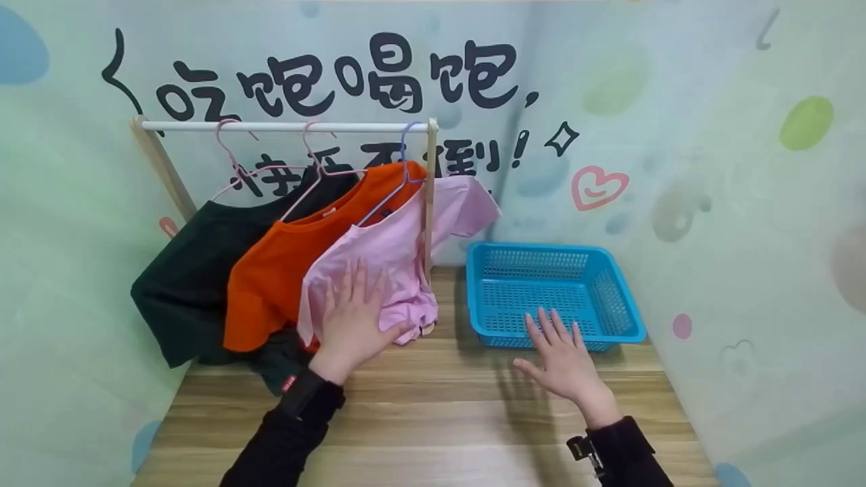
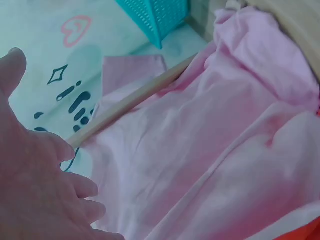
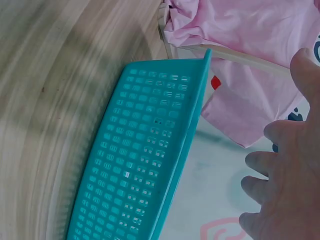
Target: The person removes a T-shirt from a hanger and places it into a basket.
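Note:
In the head view my left hand, fingers spread, overlaps the front of a pink shirt on a blue hanger. The left wrist view shows the palm of that hand beside the pink cloth, gripping nothing. My right hand is held palm down with straight fingers over the near rim of a blue plastic basket. Nothing lies in the basket. Behind the pink shirt hang an orange shirt and a dark green shirt, each on a pink hanger.
A small rack with a white rod and wooden posts carries the hangers at the left. Under it stretches a wood-grain table. Printed walls with black lettering close off the back and sides.

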Motion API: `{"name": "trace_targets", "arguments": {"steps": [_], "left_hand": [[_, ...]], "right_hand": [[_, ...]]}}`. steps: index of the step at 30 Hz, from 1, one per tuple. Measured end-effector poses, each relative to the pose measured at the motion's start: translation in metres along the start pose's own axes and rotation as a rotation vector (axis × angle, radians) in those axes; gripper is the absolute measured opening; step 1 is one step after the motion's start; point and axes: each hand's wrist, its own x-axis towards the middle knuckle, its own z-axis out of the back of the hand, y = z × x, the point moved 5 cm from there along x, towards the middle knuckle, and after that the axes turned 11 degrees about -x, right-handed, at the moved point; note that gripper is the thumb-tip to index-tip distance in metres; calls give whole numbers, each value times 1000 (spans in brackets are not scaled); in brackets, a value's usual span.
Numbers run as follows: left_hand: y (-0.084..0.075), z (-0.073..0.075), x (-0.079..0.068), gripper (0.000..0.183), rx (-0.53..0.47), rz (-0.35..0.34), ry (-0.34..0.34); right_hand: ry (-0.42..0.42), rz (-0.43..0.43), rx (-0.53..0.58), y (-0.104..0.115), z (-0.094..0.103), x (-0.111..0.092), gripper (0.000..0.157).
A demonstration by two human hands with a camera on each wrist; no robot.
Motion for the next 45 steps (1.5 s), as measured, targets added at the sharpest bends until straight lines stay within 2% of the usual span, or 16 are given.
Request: {"name": "trace_targets", "arguments": {"steps": [2,8,12,18,21,24,29,32,36,40,45], "left_hand": [[-1,10,4,98,2,-22,-50],[3,33,17,90,-64,-78,-268],[12,39,28,83,-82,-62,-344],[24,47,49,68,-56,13,-369],[27,51,61,62,-77,48,-360],[28,53,71,57,-103,87,-333],[31,56,83,45,-119,136,-291],[35,56,86,32,-146,148,-272],[41,58,86,19,-229,149,-269],[45,63,85,17,-298,142,-315],[47,80,78,16,-310,113,-408]], "right_hand": [[-22,6,4,-1,2,2,85],[-90,21,28,1,0,5,86],[-171,30,24,4,-7,10,86],[-321,26,70,12,-16,17,76],[-383,23,110,17,-18,21,69],[-417,31,135,23,-19,26,64],[-429,64,147,34,-22,33,62],[-424,84,144,40,-24,36,61],[-425,103,154,46,-24,37,61],[-438,114,166,46,-22,37,60],[-433,117,169,44,-18,36,60]]}}
